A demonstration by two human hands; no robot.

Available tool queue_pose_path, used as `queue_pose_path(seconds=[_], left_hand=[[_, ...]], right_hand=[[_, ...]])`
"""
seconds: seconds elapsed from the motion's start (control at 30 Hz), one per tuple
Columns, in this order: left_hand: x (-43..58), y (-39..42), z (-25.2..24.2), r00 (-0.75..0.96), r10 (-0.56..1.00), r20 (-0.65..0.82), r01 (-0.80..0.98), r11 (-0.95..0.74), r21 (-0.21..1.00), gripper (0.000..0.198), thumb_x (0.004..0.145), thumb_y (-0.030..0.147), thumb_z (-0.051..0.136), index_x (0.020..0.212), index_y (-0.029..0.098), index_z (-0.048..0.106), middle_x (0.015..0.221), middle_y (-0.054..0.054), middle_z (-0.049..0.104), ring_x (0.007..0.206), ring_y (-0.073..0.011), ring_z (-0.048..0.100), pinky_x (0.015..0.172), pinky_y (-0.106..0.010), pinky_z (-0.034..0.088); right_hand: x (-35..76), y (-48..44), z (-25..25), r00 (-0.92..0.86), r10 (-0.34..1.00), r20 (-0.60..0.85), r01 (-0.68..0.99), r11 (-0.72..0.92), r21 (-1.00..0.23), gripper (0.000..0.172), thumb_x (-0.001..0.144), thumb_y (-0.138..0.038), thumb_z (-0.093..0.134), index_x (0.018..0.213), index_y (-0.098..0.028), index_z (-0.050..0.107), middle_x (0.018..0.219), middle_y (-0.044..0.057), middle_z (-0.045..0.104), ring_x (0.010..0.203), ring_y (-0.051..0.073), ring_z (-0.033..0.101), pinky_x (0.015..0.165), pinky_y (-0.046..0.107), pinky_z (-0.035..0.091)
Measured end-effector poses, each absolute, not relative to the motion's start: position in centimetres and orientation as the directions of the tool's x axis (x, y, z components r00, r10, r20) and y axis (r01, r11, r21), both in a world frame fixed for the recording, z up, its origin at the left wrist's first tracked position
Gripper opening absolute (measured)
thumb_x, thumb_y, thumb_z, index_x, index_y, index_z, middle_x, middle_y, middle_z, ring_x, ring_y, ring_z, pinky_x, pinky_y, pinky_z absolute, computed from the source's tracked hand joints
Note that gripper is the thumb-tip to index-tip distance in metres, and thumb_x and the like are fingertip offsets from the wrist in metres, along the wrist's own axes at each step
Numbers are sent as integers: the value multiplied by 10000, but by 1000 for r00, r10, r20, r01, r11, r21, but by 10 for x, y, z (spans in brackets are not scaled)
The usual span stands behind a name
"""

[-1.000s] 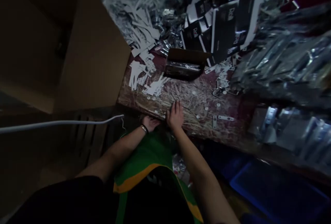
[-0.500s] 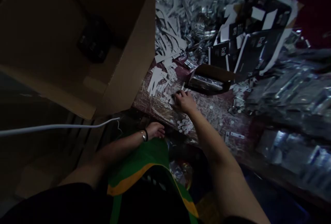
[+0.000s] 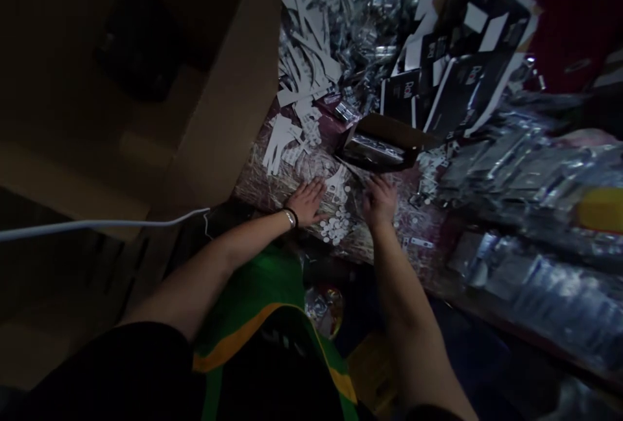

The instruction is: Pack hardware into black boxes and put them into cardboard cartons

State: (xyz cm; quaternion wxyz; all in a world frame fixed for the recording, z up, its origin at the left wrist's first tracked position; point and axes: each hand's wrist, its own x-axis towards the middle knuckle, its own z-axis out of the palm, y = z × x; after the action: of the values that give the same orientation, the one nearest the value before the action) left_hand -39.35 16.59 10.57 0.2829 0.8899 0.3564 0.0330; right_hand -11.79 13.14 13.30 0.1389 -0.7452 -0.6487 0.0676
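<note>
Fingers spread, my left hand (image 3: 306, 204) lies flat on the plastic-wrapped table (image 3: 272, 191). Just right of it are small white discs (image 3: 335, 226) in a loose pile and some white paper pieces (image 3: 337, 182). My right hand (image 3: 381, 200) is low over the table, to the right of the discs. Its fingers look curled but are blurred, and whatever may be in them is hidden. Beyond the right hand stands an open brown box (image 3: 389, 128) with shiny foil-like contents.
A large cardboard box (image 3: 219, 84) rises on the left. White paper strips (image 3: 277, 142) lie at its edge. Black printed boxes (image 3: 455, 93) and clear plastic packets (image 3: 496, 161) cover the back and right. A white cord (image 3: 102, 225) crosses at left. A yellow patch (image 3: 601, 209) shows at far right.
My left hand has moved from the table's front edge onto the table and spread flat. My right hand has shifted right, away from the discs. The camera view has moved slightly.
</note>
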Motion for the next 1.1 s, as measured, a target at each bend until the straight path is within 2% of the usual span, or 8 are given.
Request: queue_pose_path(seconds=[0.2, 0.37, 0.67, 0.8, 0.87, 0.93, 1.03, 1.1], left_hand=[[-404, 99, 110, 763, 614, -201, 605, -570, 555, 856, 994, 571, 540, 1648, 58, 336, 1743, -225, 176, 1647, -358, 104, 1333, -535, 148], [-371, 94, 115, 772, 604, -201, 544, -462, 701, 935, 916, 556, 677, 1636, 62, 345, 1745, -255, 129, 1646, -396, 40, 1324, -594, 67], [-347, 97, 129, 786, 611, -97, 331, -284, 900, 633, 911, 337, 609, 1498, 115, 525, 1664, -215, 387, 1615, -337, 251, 1343, -511, 148], [-397, 58, 140, 431, 865, -258, 346, 106, 932, 375, 910, 421, 630, 1209, 197, 654, 1397, -187, 627, 1441, -312, 500, 1283, -491, 310], [-415, 40, 141, 236, 779, -582, 296, 512, 806, 306, 926, 482, 617, 1046, 202, 643, 1156, -160, 704, 1225, -295, 652, 1161, -485, 463], [-419, 35, 138, 258, 395, -882, 212, 867, 451, 362, 962, 530, 555, 943, 176, 622, 981, -156, 721, 1032, -289, 731, 1019, -473, 560], [-402, 51, 126, 505, -92, -858, 234, 972, 33, 478, 1034, 490, 395, 872, 117, 647, 909, -210, 745, 933, -301, 778, 915, -455, 605], [-387, 65, 119, 580, -81, -811, 329, 933, 143, 510, 1076, 379, 311, 865, 102, 682, 877, -200, 769, 921, -277, 793, 883, -432, 619]], right_hand=[[-104, 91, 136, 219, 976, 16, 940, -207, -271, 544, 837, -261, 526, 1358, -147, 635, 1413, 215, 590, 1311, 356, 520, 1100, 573, 457], [-110, 94, 131, 282, 957, -69, 929, -290, -229, 635, 944, -278, 438, 1555, -109, 469, 1629, 234, 409, 1521, 379, 325, 1211, 651, 306], [-156, 11, 114, 37, 995, -93, 875, -77, -477, 593, 1005, -321, 323, 1521, -108, 523, 1588, 214, 488, 1538, 294, 380, 1260, 565, 332], [-125, -2, 107, 483, 873, 69, 813, -417, -406, 682, 1025, -415, 283, 1582, -47, 422, 1608, 279, 409, 1549, 367, 326, 1232, 658, 301], [-116, -3, 104, 580, 810, 84, 760, -501, -414, 701, 1025, -440, 270, 1593, -53, 406, 1594, 286, 414, 1538, 390, 322, 1206, 694, 308], [-126, -3, 104, 521, 853, 37, 772, -452, -447, 676, 1024, -449, 281, 1577, -99, 453, 1570, 257, 452, 1520, 380, 349, 1200, 679, 329], [-171, 3, 109, 421, 906, -38, 794, -388, -468, 623, 1020, -478, 352, 1531, -176, 541, 1560, 211, 472, 1504, 377, 355, 1196, 652, 350], [-204, 12, 111, 443, 894, -68, 790, -425, -443, 610, 1006, -527, 424, 1512, -223, 574, 1565, 193, 460, 1491, 400, 341, 1184, 670, 349]])
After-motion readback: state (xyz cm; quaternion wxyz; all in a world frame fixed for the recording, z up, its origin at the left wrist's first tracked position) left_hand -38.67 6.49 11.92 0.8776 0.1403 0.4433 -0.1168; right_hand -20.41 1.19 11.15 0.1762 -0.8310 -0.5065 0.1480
